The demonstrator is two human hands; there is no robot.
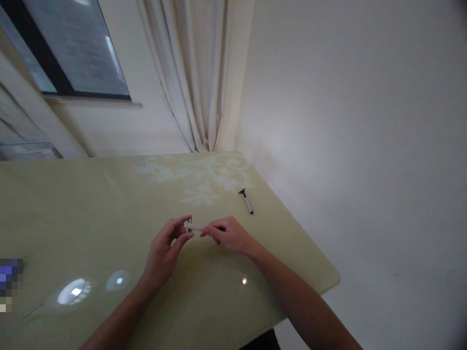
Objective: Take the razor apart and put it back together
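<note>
Between its thumb and fingertips, my left hand (170, 245) pinches a small, narrow dark-green and pale piece (189, 225) by its two ends, held upright above the table. Its exact kind is too small to make out. My right hand (228, 233) is closed on a thin, pale stick (197, 228) that points left. The stick's far end meets the middle of the small piece or lies just in front of it; I cannot tell which. Beyond my right hand, a razor (248, 201) with a grey and black handle and a black head lies on the table.
The glossy yellow-green table (91, 209) has a white floral pattern at its far corner and bright light reflections. Its right edge runs diagonally beside a white wall (346, 146). Behind stand a curtain (197, 73) and a window (80, 43). A pixelated patch covers something at far left.
</note>
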